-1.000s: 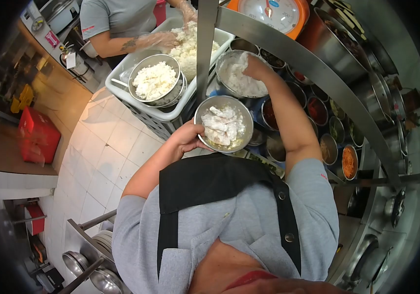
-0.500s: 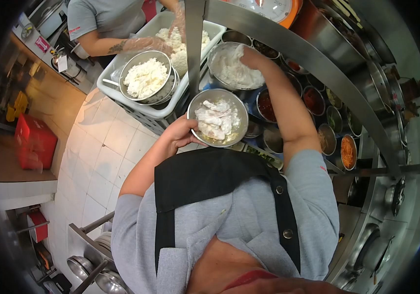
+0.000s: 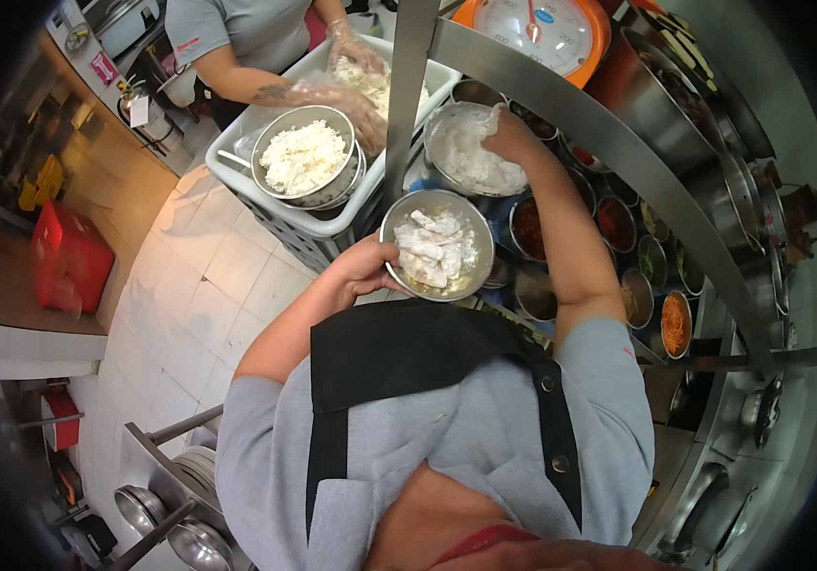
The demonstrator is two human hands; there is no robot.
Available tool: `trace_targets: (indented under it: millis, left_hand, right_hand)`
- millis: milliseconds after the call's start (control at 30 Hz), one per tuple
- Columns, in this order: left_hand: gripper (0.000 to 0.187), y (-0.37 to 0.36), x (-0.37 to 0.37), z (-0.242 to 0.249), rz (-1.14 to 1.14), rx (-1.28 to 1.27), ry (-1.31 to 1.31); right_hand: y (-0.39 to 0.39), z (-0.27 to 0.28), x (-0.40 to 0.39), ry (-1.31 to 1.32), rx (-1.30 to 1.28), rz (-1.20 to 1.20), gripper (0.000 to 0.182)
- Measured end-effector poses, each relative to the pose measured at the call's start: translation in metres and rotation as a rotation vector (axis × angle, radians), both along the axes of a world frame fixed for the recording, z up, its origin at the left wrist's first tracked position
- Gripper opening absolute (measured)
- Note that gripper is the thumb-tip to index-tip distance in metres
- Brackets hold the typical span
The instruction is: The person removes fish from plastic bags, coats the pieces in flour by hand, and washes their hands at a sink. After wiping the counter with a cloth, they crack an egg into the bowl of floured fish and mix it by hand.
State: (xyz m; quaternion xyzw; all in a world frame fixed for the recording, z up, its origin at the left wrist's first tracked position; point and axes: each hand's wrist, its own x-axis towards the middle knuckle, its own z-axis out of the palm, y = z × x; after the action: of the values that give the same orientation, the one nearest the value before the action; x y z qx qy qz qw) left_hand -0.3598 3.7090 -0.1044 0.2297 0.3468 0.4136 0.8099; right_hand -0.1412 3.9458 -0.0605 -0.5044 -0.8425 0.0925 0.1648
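A metal bowl (image 3: 481, 243) with white, flour-coated pieces (image 3: 435, 247) sits in my left hand (image 3: 372, 266), thumb over the rim and fingers underneath. Beyond it stands a larger bowl (image 3: 429, 157) of white flour (image 3: 473, 157). My right hand (image 3: 511, 141) reaches down into the flour at that bowl's right side. Its fingertips are buried or turned away, so their grip does not show. What the coated pieces are made of cannot be told.
Across from me, a co-worker's gloved hands (image 3: 356, 114) work in a white bin (image 3: 337, 226) of rice-like food. A strainer of it (image 3: 304, 157) stands there. A metal frame bar (image 3: 410, 105) rises nearby. Ingredient tins (image 3: 675, 324) and an orange scale (image 3: 585, 71) are at right.
The view has shifted slightly, so things sit a little lower and farther right. My hands keep their places at the two bowls. The co-worker's hands have moved within the bin.
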Motion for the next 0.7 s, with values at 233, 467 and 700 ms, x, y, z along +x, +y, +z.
trace_targets:
  millis: [233, 467, 700]
  left_hand:
    - [0.053, -0.002, 0.002, 0.003, -0.003, -0.019, 0.051]
    - [0.050, 0.000, 0.001, 0.004, -0.009, -0.022, 0.048]
    - [0.049, 0.004, -0.003, -0.006, -0.035, 0.005, 0.012]
  right_hand:
    - [-0.007, 0.007, 0.014, 0.248, -0.196, -0.019, 0.062]
    - [-0.128, 0.076, 0.000, 0.796, -0.739, 0.250, 0.056]
    - [-0.165, -0.010, -0.025, -0.061, -0.439, 0.446, 0.055]
